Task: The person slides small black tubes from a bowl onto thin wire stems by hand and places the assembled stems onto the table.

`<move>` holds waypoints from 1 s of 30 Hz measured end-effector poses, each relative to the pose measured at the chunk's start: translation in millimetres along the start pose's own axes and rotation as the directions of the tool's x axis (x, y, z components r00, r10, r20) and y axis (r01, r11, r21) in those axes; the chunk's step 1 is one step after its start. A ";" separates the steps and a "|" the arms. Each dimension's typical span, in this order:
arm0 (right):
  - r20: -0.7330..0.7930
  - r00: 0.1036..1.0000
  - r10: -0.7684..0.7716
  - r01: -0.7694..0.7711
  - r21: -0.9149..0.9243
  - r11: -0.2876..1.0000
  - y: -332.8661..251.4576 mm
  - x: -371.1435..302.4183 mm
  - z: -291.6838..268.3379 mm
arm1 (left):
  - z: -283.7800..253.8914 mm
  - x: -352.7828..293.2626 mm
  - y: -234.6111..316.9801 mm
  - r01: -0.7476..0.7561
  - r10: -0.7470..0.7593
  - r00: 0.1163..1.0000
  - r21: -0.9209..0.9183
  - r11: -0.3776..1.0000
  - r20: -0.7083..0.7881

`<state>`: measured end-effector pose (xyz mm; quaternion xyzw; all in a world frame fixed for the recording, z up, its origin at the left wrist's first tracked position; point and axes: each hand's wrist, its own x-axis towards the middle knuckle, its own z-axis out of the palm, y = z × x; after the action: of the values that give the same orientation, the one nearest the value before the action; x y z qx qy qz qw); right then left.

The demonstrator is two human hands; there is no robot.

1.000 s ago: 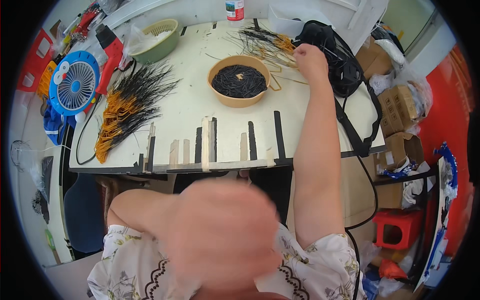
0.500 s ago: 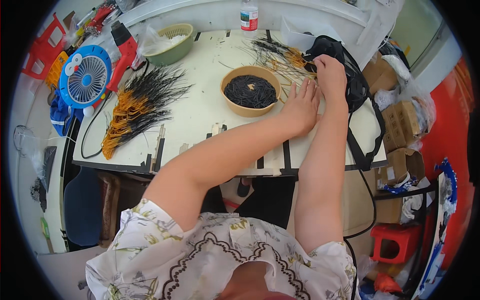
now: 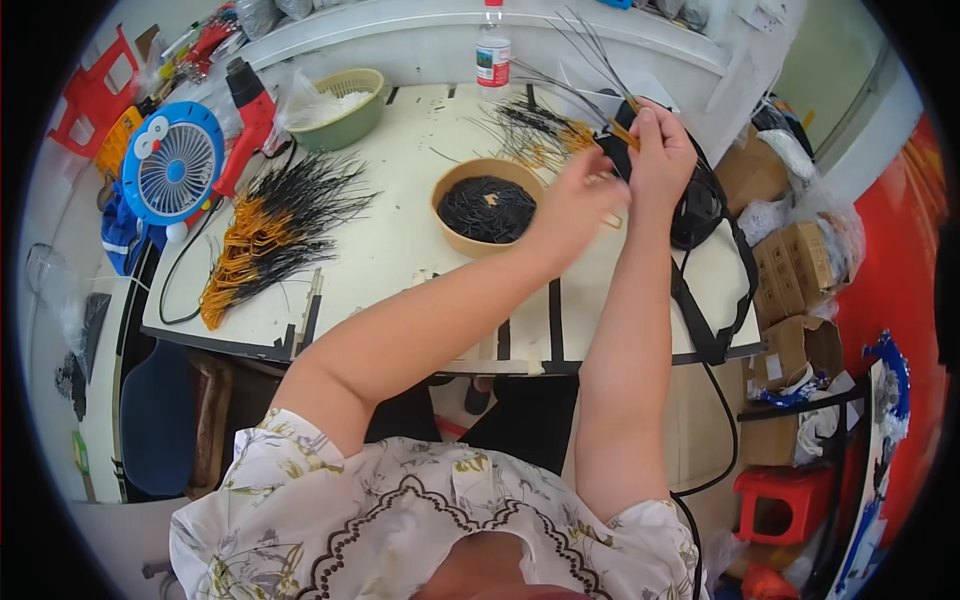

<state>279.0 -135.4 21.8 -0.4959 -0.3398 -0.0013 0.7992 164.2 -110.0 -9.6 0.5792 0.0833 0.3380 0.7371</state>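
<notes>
Black splayed strands [image 3: 622, 90], orange-ended

The left hand [image 3: 585, 205] is blurry, so you can't tell if it holds anything. Its wrist hides a little of the tan bowl [image 3: 447, 229]. The right hand [image 3: 660, 155] covers part of the orange-and-black wires [image 3: 623, 134]. The top edge cuts off the bottle's cap [image 3: 493, 3].
</notes>
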 end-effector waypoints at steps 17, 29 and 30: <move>0.827 0.482 0.291 -0.367 -0.111 0.923 -8.4 -109.1 107.1 | -164.8 -103.4 114.9 -0.066 0.069 0.998 0.462 0.884 0.011; 0.858 0.389 0.335 -0.296 -0.228 0.928 -8.1 -129.1 113.8 | -182.2 -130.1 87.0 0.134 -0.073 0.987 0.476 0.869 -0.144; 0.858 0.390 0.334 -0.294 -0.227 0.928 -7.0 -128.6 113.1 | -180.8 -130.0 86.6 0.146 -0.078 0.982 0.438 0.887 -0.170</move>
<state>116.5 -92.3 -11.3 -0.4933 -0.6045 0.4003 0.4806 -62.1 -34.4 -22.7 0.7011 0.2467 0.3082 0.5938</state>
